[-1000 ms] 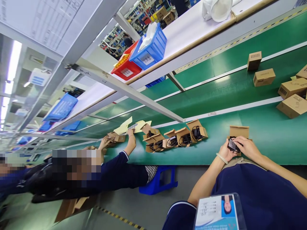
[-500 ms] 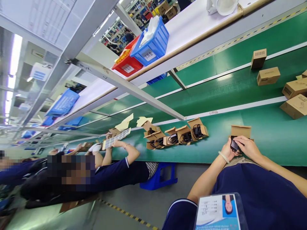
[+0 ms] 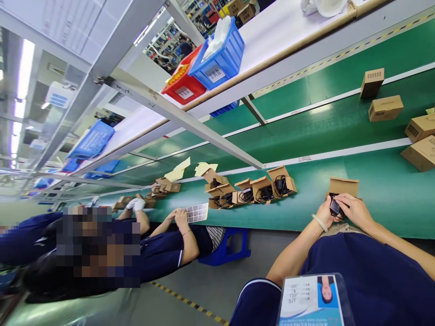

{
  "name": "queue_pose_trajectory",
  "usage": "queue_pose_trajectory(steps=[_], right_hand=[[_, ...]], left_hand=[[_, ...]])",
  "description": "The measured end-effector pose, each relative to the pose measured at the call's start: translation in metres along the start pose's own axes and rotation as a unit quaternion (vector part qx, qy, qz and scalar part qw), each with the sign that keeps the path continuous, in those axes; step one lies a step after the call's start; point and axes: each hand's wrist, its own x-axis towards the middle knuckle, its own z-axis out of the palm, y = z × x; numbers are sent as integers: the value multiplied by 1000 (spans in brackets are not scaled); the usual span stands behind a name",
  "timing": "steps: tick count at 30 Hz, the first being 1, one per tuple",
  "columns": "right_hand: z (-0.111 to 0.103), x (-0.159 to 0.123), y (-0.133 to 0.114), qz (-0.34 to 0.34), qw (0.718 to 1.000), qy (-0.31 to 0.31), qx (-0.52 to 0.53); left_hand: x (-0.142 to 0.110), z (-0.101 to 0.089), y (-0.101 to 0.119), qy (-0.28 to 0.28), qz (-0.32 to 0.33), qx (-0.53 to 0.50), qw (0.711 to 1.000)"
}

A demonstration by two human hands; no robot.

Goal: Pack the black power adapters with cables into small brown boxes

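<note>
In front of my body, at the bench's near edge, a black power adapter (image 3: 335,207) with a dark cable sits between my two hands. My left hand (image 3: 324,214) is closed around its left side. The fingers of my right hand (image 3: 355,209) are bent over its right side and top, pressed against it. Just behind them stands an open cardboard box (image 3: 344,186) with its lid flap raised; my hands cover most of its inside. To the left, several open boxes (image 3: 265,192) hold black cables and dark parts.
Closed cardboard boxes (image 3: 385,108) stand at the right on the green bench (image 3: 316,172). A metal post (image 3: 204,131) slants across the middle. Blue (image 3: 217,54) and red bins (image 3: 185,86) sit on the upper shelf. At left, a co-worker's hands (image 3: 180,217) hold a label sheet (image 3: 197,213).
My hands stay nearly in place on the adapter. The co-worker's label sheet has moved down and right, to the bench's near edge. The view has shifted slightly.
</note>
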Motion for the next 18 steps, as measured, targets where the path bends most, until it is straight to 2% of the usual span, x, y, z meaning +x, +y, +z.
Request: queue_pose_trajectory(steps=[7, 9, 13, 15, 17, 18], right_hand=[[3, 0, -3, -20, 1000, -13, -10], [4, -2, -5, -36, 999, -23, -13], [1, -7, -9, -63, 997, -46, -13], [-5, -6, -9, -7, 1000, -17, 3], [-9, -1, -8, 102, 993, -2, 66], [-10, 2, -8, 166, 979, -16, 119]], left_hand=[[1, -4, -11, 51, 38, 10, 998], [3, -5, -10, 53, 46, 17, 997], [8, -4, -4, 60, 105, 63, 991], [9, -4, -2, 50, 123, 113, 985], [8, -5, -3, 30, 132, 162, 977], [7, -7, -4, 20, 140, 185, 972]])
